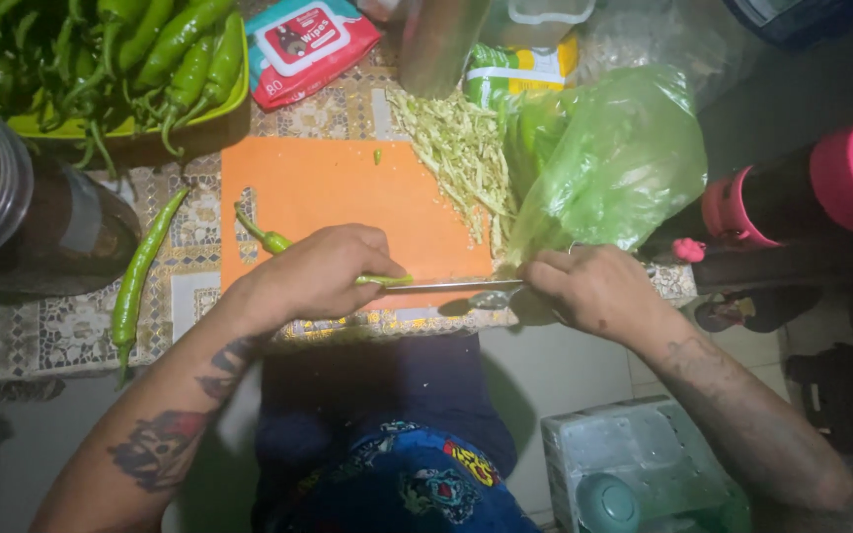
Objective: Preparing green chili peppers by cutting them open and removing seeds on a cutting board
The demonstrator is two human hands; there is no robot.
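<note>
Orange cutting board (333, 192) lying flat on the patterned desk (71, 321), taken here as the landmark. Left hand (318, 274) resting on the board's near edge, fingers curled down and closed over a long green pepper (267, 237), stem end poking out toward the board's left side, tip showing just right of the hand. Right hand (589, 288) just off the board's near right corner, fingers wrapped shut around the handle of a knife (451, 286), blade lying level along the near edge and touching the pepper's tip. Pile of pale green trimmings (461, 158) heaped on the board's far right corner, spilling toward a green plastic bag (609, 163) just right of the board. One loose pepper (138, 276) lying on the desk left of the board, near a dark round container (12, 212). Yellow-green tray of peppers (120, 59) beyond the board's far left corner, a red pack of wipes (308, 44) just behind the far edge. Pink-capped bottle (792, 192) well to the right, past the bag. Clear plastic box (634, 464) on the floor below the board's right end.
</note>
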